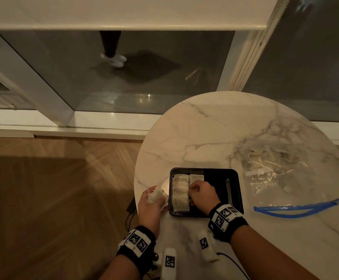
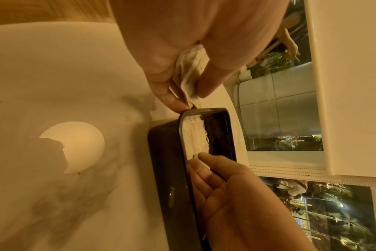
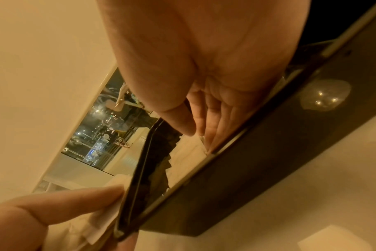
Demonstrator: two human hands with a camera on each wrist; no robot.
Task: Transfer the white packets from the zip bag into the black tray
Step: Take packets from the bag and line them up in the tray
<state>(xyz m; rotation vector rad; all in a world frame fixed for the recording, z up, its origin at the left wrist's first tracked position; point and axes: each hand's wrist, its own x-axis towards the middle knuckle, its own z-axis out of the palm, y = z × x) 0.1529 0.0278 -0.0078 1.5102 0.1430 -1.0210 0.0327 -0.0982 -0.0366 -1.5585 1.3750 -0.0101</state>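
The black tray [image 1: 233, 190] sits near the front edge of the round marble table [image 1: 215, 138]. Several white packets [image 1: 180, 191] lie in rows in its left part. My right hand [image 1: 191, 188] reaches into the tray, its thumb and forefinger pinching a white packet [image 3: 189, 149] low against the others. My left hand [image 1: 154, 197] stays just left of the tray and grips a bunch of white packets [image 1: 158, 196] with loose strings, also seen between its fingers [image 2: 189, 73]. The clear zip bag [image 1: 275, 172] with a blue zip strip lies at the right, holding more packets.
The table's left edge runs right beside my left hand, with wooden floor [image 1: 53, 188] below. A cable and a dark plug [image 1: 131, 207] lie on the floor under that edge. Glass windows [image 1: 124, 77] stand behind the table.
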